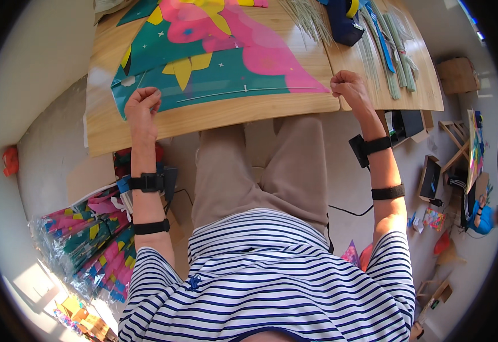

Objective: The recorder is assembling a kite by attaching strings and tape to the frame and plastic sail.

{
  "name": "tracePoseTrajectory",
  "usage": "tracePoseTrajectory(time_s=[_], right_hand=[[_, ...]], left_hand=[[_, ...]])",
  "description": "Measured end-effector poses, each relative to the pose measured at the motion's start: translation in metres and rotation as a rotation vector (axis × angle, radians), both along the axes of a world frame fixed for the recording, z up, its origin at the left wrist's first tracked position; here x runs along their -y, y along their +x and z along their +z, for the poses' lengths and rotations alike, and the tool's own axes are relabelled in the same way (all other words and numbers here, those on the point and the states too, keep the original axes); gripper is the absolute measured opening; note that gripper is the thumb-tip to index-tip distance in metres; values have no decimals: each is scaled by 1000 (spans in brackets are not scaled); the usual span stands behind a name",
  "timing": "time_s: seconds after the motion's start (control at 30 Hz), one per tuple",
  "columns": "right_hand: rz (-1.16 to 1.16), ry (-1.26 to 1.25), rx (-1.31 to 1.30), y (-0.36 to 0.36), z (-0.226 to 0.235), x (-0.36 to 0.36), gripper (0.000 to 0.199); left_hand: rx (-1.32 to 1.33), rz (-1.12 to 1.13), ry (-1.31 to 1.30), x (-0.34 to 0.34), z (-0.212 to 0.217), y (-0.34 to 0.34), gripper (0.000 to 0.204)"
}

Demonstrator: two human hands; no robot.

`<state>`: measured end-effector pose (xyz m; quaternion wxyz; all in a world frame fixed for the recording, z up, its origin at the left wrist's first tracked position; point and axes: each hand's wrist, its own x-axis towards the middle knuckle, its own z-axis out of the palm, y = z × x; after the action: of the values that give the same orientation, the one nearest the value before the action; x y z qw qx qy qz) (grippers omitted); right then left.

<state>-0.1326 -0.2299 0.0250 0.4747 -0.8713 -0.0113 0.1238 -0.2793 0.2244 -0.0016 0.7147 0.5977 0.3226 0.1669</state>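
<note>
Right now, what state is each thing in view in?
Printed sheets: spread on the table
Left hand: fingers curled, hold unclear
Right hand: thumb and fingers together at the sheets' pink corner, hold unclear
Thin rod: lying on the sheets
Pale green sticks: lying bundled
Black straps: fastened
Printed pile: partly covered by clear plastic

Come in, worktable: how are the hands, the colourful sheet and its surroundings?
Left hand closed; right hand pinched, grips unclear. Colourful sheet spread out, thin rod along near edge. Bundled rods right, off the sheet.
</note>
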Motion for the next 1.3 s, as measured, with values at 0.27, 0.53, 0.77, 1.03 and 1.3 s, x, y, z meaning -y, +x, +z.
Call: tracePoseTrajectory(time_s=[0.27,0.53,0.77,1.03,1.3], right_hand=[[33,21,-55,4,0,-8,4],[10,11,-93,4,-4,0,3],[23,-14,-97,1,0,4,4],[37,-62,-147,-2,10,-2,7],[44,-52,-134,-3,9,-2,6]], left_hand=[[-30,26,43,-6,2,-5,11],[-34,6,154,5,1,-2,10],[-17,-26,309,9,-10,-2,9],[-87,-12,362,6,-19,-3,15],[-220,-7,630,15,-19,-2,19]])
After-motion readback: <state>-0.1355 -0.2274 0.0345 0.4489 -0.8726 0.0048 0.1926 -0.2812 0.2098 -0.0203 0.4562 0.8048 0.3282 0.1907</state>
